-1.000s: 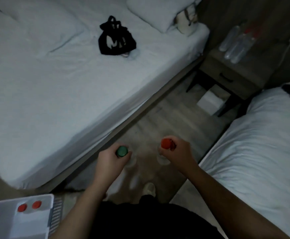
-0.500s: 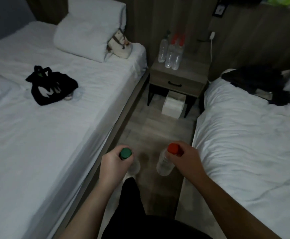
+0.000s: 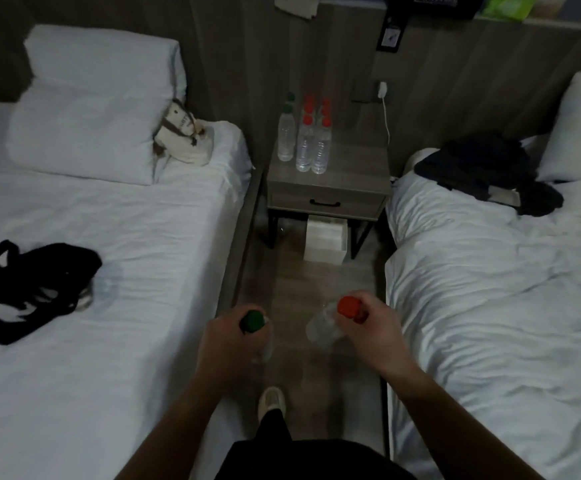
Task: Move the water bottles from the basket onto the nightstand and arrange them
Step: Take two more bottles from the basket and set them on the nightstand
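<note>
Two water bottles are in the person's hands, above the wooden floor (image 3: 299, 282) between the two beds. The left hand (image 3: 230, 337) has its fingers curled round the neck of a green-capped bottle (image 3: 252, 318); the clear body hangs below the hand and is mostly hidden by it. The right hand (image 3: 374, 327) grips a red-capped bottle (image 3: 322, 330) just under the cap, and this bottle is tilted, with its body pointing down and to the left. The two bottles are near each other but do not touch. The nightstand (image 3: 327, 180) stands well ahead of them, against the wall between the heads of the beds. A group of standing bottles (image 3: 304, 143) occupies the back left part of its top, with green caps at the left and red caps beside them. The exact number I cannot tell, because the view is blurred. A white box (image 3: 325, 239) sits on the floor under the nightstand. On the left bed (image 3: 126, 220) a black bag (image 3: 40, 282) lies near the left edge, and a small beige bag (image 3: 181, 133) leans against the stacked pillows (image 3: 85, 126). On the right bed (image 3: 490, 289) dark clothes (image 3: 483, 171) lie near the head.
</note>
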`<state>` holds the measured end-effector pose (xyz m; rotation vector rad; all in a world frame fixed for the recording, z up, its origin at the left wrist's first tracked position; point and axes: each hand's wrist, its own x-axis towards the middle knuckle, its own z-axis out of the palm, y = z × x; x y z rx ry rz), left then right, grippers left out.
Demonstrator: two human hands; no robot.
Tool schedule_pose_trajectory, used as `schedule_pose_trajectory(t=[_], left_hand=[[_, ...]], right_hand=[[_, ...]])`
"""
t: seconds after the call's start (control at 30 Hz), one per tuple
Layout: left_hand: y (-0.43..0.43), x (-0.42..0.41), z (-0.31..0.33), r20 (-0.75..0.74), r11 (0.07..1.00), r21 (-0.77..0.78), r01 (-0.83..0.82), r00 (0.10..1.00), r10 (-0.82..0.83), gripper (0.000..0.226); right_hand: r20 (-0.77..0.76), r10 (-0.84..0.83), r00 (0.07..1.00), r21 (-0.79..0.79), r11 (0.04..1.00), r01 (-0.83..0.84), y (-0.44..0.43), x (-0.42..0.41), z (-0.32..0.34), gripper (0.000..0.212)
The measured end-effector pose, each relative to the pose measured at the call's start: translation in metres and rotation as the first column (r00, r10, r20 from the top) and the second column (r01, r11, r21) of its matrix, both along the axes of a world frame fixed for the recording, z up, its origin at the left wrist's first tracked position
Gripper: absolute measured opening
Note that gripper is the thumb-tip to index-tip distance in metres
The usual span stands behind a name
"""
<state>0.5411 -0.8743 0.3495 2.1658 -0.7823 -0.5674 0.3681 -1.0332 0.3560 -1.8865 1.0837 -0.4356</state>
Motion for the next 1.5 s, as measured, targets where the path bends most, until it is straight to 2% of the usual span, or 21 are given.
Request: schedule_pose_trajectory(t=[0.07, 0.2, 0.4, 0.5, 0.63, 0.73, 1.07, 1.3, 1.5], left_hand=[[-0.013, 0.023, 0.0, 0.003, 1.0, -0.008, 0.026, 1.0, -0.026, 0.026], [-0.037, 0.056, 0.001, -0.009, 1.0, -0.03, -0.002, 1.0, 0.002, 0.021], [-0.079, 0.093, -0.011, -0.027, 1.0, -0.002, -0.007, 1.0, 0.007, 0.022], [-0.107, 0.113, -0.02, -0.043, 0.999, 0.046, -0.026, 0.999, 0.028, 0.02], [-0.151, 0.135, -0.027, -0.017, 0.997, 0.057, -0.06, 0.998, 0.061, 0.019], [-0.196, 0.152, -0.026, -0.005, 0.993, 0.088, -0.084, 0.996, 0.085, 0.021], [-0.332, 0.211, -0.02, -0.015, 0.974, 0.071, -0.216, 0.976, 0.217, 0.028], [-0.401, 0.271, -0.026, -0.026, 0.986, 0.062, -0.153, 0.988, 0.154, 0.029], [-0.454, 0.333, -0.04, -0.074, 0.993, 0.114, -0.01, 0.997, 0.019, 0.032]], right_hand=[[0.033, -0.026, 0.999, -0.011, 1.0, 0.026, -0.009, 0.022, 0.003, 0.029], [0.007, -0.009, 1.0, 0.006, 1.0, 0.009, -0.028, 0.056, 0.001, 0.02], [0.004, -0.063, 0.998, 0.096, 0.993, 0.062, -0.067, 0.087, -0.015, 0.024], [-0.015, -0.083, 0.996, 0.131, 0.988, 0.084, -0.099, 0.107, -0.03, 0.02], [-0.082, 0.039, 0.996, 0.116, 0.993, -0.029, -0.148, 0.138, -0.043, 0.024], [-0.078, 0.067, 0.995, 0.162, 0.985, -0.054, -0.199, 0.165, -0.041, 0.024], [-0.093, 0.187, 0.978, 0.076, 0.981, -0.181, -0.35, 0.242, -0.023, 0.018], [-0.107, 0.155, 0.982, 0.174, 0.975, -0.135, -0.402, 0.291, -0.032, 0.015], [-0.298, 0.136, 0.945, 0.181, 0.98, -0.084, -0.428, 0.343, -0.043, 0.019]])
